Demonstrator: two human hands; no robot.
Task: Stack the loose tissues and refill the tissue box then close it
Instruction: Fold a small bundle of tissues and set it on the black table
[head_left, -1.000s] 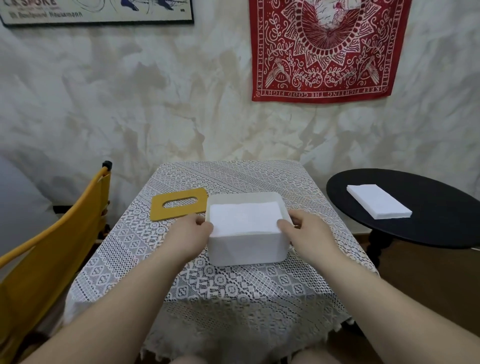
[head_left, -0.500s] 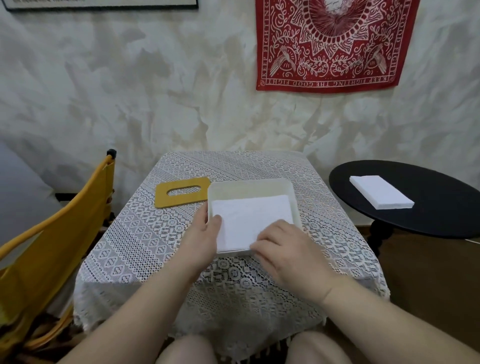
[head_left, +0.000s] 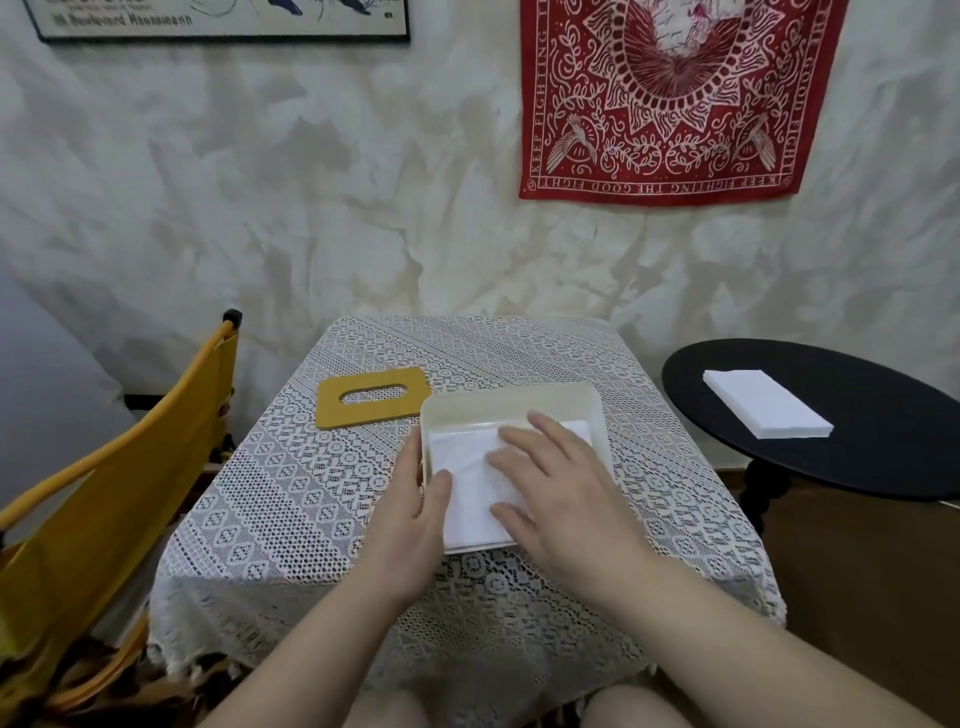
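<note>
i am seeing the white tissue box (head_left: 511, 410) sitting open on the lace tablecloth (head_left: 291, 499), toward the near right part of the table, with a flat stack of white tissues (head_left: 467, 483) lying inside it and filling most of its floor. my right hand (head_left: 561, 493) is lying flat on top of those tissues, fingers straight and spread wide, pressing down on the stack rather than gripping anything. my left hand (head_left: 415, 525) is resting against the box's left wall, thumb hooking over the near left rim onto the edge of the tissues, while the other fingers are running along the outside of the wall; it is holding the box, not a tissue. the yellow lid (head_left: 371, 397) with its oval slot is lying flat on the tablecloth just beside the box's far left corner, so the box is not yet closed. farther out, a second neat pile of tissues (head_left: 766, 410) is sitting on the round black side table (head_left: 883, 457) to the right, well apart from the box. a yellow chair (head_left: 104, 509) is standing at the left edge of the table. on the pale wall behind, a red patterned cloth (head_left: 670, 93) is hanging at the upper right and the lower edge of a framed poster (head_left: 223, 23) is showing at the upper left.
</note>
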